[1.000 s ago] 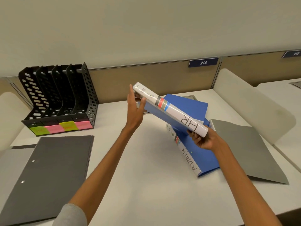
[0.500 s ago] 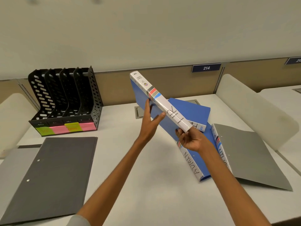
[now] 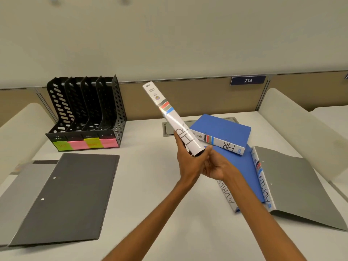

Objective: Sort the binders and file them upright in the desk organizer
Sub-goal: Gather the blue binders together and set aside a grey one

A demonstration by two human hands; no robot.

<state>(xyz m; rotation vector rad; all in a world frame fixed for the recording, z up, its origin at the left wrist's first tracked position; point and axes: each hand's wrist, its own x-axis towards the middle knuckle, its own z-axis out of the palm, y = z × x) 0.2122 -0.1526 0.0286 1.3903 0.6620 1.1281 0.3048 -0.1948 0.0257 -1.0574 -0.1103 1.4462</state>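
Observation:
I hold a blue binder with a white "HR" spine (image 3: 170, 117) nearly upright above the desk's middle, spine facing me. My left hand (image 3: 188, 162) and my right hand (image 3: 216, 166) both grip its lower end. A second HR binder (image 3: 224, 135) lies flat behind my hands, on top of a blue ADMIN binder (image 3: 244, 174). A third binder, grey with an ADMIN spine (image 3: 293, 187), lies to the right. The black desk organizer (image 3: 84, 117) stands empty at the back left, with green and pink labels on its front.
Dark grey folders (image 3: 64, 194) lie flat at the front left, below the organizer. A cable hatch (image 3: 168, 129) sits in the desk behind the held binder. Low cream dividers (image 3: 301, 132) flank the desk on both sides, and a partition wall runs along the back.
The held HR binder swung from lying slanted to nearly upright. My left hand slid down from its upper end to its lower end, beside my right hand.

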